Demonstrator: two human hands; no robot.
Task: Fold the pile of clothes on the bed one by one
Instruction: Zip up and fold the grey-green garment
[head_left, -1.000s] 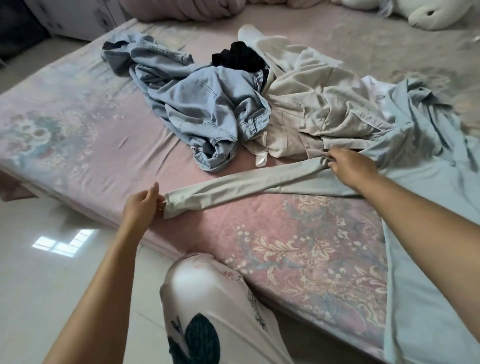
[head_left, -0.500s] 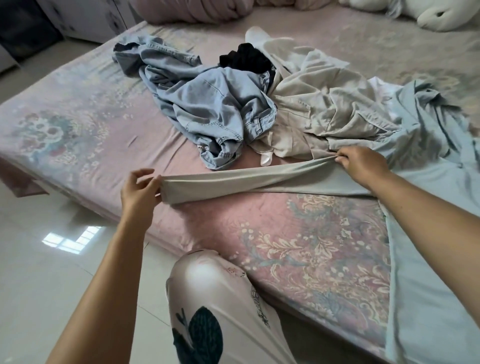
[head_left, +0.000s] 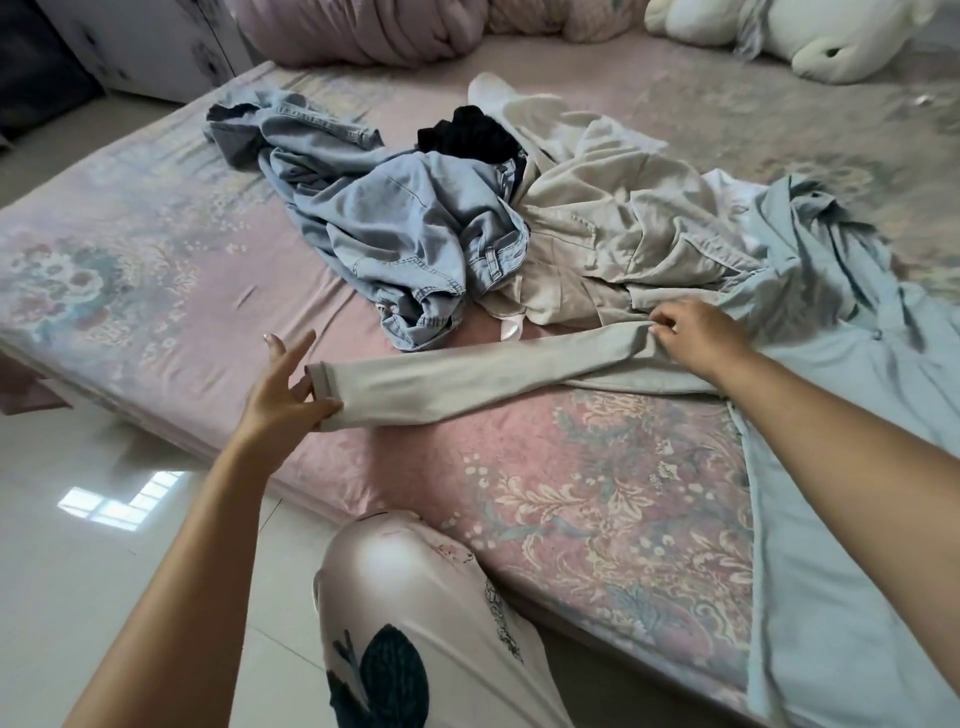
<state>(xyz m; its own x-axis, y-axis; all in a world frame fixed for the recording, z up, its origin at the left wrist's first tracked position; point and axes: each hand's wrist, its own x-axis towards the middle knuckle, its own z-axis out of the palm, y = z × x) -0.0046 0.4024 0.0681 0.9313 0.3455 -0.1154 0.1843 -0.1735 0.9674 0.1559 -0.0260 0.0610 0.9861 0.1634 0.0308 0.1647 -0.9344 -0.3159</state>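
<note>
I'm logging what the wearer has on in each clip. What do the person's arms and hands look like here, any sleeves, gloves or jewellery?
Both arms are bare from as far up as the view reaches, with no sleeves showing. The left hand and right hand wear no gloves, and no rings, watch or bracelets are visible. The nails look short and unpainted. Lower down, a knee shows in shiny pale trousers with a dark leaf print.

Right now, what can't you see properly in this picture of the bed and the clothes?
- Crumpled black garment, head view: mostly buried behind the light blue denim garment, so its type is unclear.
- Small white cloth: only a corner shows beneath the beige trousers.
- Pale blue long-sleeved shirt: cut off by the right edge.
- White plush toy: cropped by the top edge.
- Left hand: fingers motion-blurred at the sleeve cuff.
</note>
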